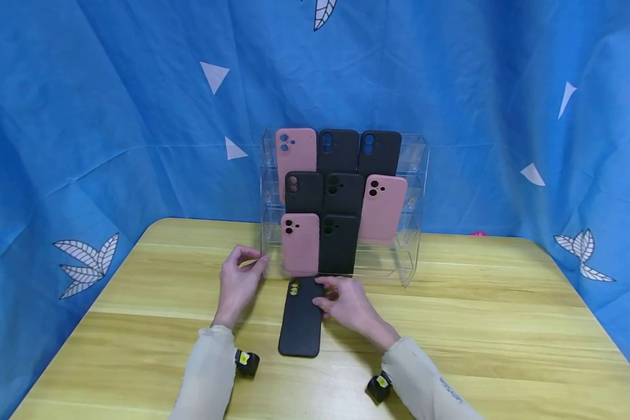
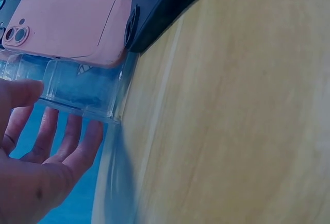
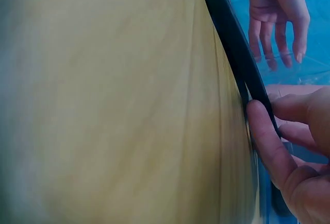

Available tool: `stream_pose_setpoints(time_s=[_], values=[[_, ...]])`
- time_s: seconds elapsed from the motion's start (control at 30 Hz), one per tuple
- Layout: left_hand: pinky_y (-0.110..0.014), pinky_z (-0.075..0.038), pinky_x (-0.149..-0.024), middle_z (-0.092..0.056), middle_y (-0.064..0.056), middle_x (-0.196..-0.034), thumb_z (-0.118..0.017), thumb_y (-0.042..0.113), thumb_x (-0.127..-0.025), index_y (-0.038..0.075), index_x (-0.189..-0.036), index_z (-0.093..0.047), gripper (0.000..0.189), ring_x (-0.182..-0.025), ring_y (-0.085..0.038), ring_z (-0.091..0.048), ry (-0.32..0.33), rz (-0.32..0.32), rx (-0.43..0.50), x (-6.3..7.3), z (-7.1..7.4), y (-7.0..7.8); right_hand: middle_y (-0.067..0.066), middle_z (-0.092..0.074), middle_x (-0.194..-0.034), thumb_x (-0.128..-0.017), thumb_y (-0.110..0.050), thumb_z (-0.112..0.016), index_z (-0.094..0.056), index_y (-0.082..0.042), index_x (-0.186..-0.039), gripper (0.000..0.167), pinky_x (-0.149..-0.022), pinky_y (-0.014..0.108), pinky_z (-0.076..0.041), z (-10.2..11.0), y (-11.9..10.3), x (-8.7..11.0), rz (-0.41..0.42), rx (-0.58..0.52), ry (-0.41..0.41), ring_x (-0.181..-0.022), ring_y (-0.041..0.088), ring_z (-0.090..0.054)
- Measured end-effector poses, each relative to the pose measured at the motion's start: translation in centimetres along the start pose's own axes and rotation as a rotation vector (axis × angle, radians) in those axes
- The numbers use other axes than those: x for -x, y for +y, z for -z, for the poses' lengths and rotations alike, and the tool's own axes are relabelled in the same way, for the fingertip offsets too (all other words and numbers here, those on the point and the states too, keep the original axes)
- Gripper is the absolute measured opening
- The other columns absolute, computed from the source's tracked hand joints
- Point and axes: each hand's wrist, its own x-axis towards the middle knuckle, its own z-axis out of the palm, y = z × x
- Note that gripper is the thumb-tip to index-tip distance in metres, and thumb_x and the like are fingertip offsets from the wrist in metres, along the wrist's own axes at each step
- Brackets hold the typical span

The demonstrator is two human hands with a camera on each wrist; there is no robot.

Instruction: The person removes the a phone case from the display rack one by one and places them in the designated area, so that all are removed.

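My right hand (image 1: 350, 303) pinches a black phone case (image 1: 300, 326) by its right edge near the top, thumb on one side and fingers on the other. The case has its camera cutout at the upper left and stands in front of the clear acrylic rack (image 1: 405, 274). At the rack's lower left side, my left hand (image 1: 240, 283) grips the edge, with the thumb (image 2: 28, 91) in front and the other fingers behind. A pink phone case (image 1: 300, 248) and a black phone case (image 1: 338, 248) stand in the rack's lower row, just behind the held one.
Higher in the rack are another pink case (image 1: 296, 153), several black cases (image 1: 380, 154) and a pink case (image 1: 383, 210) at the right. The rack stands on a wooden table (image 1: 504, 315) before a blue curtain (image 1: 478, 116) with white leaf prints.
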Motion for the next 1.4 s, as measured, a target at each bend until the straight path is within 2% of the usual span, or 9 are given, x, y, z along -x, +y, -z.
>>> stream_pose_setpoints(time_s=[0.2,0.3,0.77,0.97,1.13,1.4], values=[[-0.022,-0.06,-0.079,-0.066,-0.016,-0.114,-0.072,0.012,-0.094,0.003,-0.107,-0.064,0.018,-0.107,-0.033,-0.071,0.0,0.006,0.008,0.1,0.0,-0.1,0.022,-0.067,-0.118,-0.09,-0.008,-0.077,-0.068,-0.003,-0.13,0.042,-0.055,0.019,-0.058,-0.2,-0.4,-0.2,-0.027,0.026,-0.016,-0.073,0.012,-0.073],[-0.02,-0.059,-0.073,-0.066,-0.015,-0.114,-0.072,0.012,-0.094,0.003,-0.107,-0.063,0.018,-0.107,-0.034,-0.071,-0.002,0.01,0.017,0.1,0.0,-0.1,0.023,-0.065,-0.117,-0.09,-0.007,-0.077,-0.067,-0.001,-0.131,0.042,-0.055,0.019,-0.059,-0.3,-0.6,-0.3,-0.035,0.022,-0.026,-0.075,0.012,-0.072],[-0.019,-0.059,-0.079,-0.066,-0.015,-0.114,-0.072,0.013,-0.094,0.003,-0.108,-0.063,0.019,-0.108,-0.033,-0.071,0.0,0.019,0.007,0.1,-0.1,0.0,0.022,-0.06,-0.117,-0.091,-0.004,-0.076,-0.068,0.005,-0.127,0.038,-0.056,0.017,-0.059,-0.5,-0.5,-0.7,-0.028,0.032,-0.062,-0.081,0.015,-0.073],[-0.018,-0.06,-0.074,-0.066,-0.014,-0.109,-0.073,0.011,-0.093,0.002,-0.105,-0.064,0.017,-0.104,-0.032,-0.072,0.017,0.012,0.03,0.0,-0.2,-0.2,0.021,-0.061,-0.117,-0.092,-0.006,-0.075,-0.067,0.005,-0.127,0.037,-0.056,0.019,-0.059,-0.3,-0.6,-0.6,-0.025,0.023,-0.062,-0.078,0.015,-0.073],[-0.017,-0.059,-0.074,-0.065,-0.014,-0.11,-0.073,0.011,-0.093,0.002,-0.104,-0.064,0.017,-0.105,-0.032,-0.072,0.014,0.014,0.032,0.0,-0.2,-0.3,0.018,-0.062,-0.114,-0.093,-0.009,-0.074,-0.069,0.001,-0.126,0.034,-0.058,0.019,-0.06,0.0,-0.5,-0.5,-0.028,0.019,-0.046,-0.084,0.018,-0.073],[-0.017,-0.06,-0.072,-0.065,-0.013,-0.108,-0.073,0.009,-0.093,0.001,-0.105,-0.064,0.016,-0.102,-0.032,-0.072,0.016,0.01,0.045,0.0,-0.2,-0.2,0.013,-0.067,-0.117,-0.094,-0.015,-0.074,-0.072,-0.006,-0.121,0.028,-0.06,0.023,-0.059,1.2,-0.4,0.1,0.028,0.01,-0.009,-0.081,0.014,-0.071]])
